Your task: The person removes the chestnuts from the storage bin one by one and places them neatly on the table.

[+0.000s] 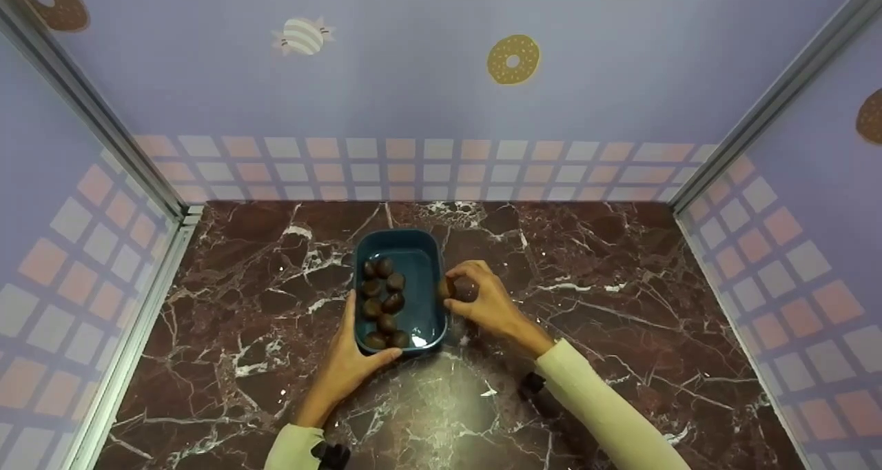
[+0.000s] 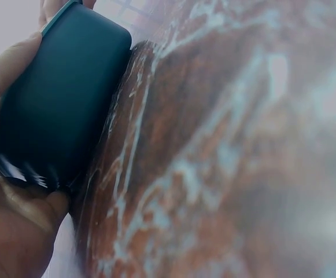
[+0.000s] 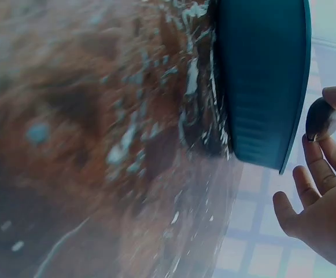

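Note:
A deep teal rectangular dish (image 1: 420,263) sits on the marble-patterned surface, with several brown chestnuts (image 1: 393,302) grouped along its left side. My left hand (image 1: 350,360) grips the dish's near left corner, thumb along the near rim and fingers along the left wall. In the left wrist view that hand (image 2: 23,214) wraps the dish's outer wall (image 2: 69,87). Just outside the right rim, my right hand (image 1: 486,298) pinches one chestnut (image 1: 446,289) between thumb and fingertips. The right wrist view shows this chestnut (image 3: 322,120) level with the upper rim, the other fingers spread below.
The dark red marble-patterned tabletop (image 1: 606,332) extends around the dish. Purple printed walls (image 1: 413,91) enclose it at the back and both sides, with metal rails (image 1: 772,77) at the corners. Dark wrist straps (image 1: 331,455) show by the pale sleeves.

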`<state>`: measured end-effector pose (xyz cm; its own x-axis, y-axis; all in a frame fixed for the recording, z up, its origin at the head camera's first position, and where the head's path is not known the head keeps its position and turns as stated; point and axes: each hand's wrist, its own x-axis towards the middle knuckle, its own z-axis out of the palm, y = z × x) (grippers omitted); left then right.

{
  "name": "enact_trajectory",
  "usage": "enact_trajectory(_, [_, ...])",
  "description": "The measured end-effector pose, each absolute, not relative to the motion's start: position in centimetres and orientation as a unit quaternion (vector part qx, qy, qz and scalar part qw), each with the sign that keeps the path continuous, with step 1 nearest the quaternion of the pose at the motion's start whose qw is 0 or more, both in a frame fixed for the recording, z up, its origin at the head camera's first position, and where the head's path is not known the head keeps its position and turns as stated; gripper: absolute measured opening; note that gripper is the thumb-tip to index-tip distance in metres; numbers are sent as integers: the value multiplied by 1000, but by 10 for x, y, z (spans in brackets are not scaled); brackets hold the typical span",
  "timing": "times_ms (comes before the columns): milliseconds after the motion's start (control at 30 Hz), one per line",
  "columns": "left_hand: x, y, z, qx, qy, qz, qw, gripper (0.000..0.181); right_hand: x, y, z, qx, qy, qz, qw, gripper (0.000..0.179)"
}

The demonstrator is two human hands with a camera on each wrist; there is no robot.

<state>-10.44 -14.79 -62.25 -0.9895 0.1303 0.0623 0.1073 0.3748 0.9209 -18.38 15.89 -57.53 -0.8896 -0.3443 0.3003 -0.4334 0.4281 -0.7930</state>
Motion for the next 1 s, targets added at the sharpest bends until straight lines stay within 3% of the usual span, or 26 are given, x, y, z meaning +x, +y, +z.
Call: enact_trajectory(1000, [-104, -149, -625, 76, 814, 575, 11, 136, -179, 222, -617, 129, -892, 432, 36, 38])
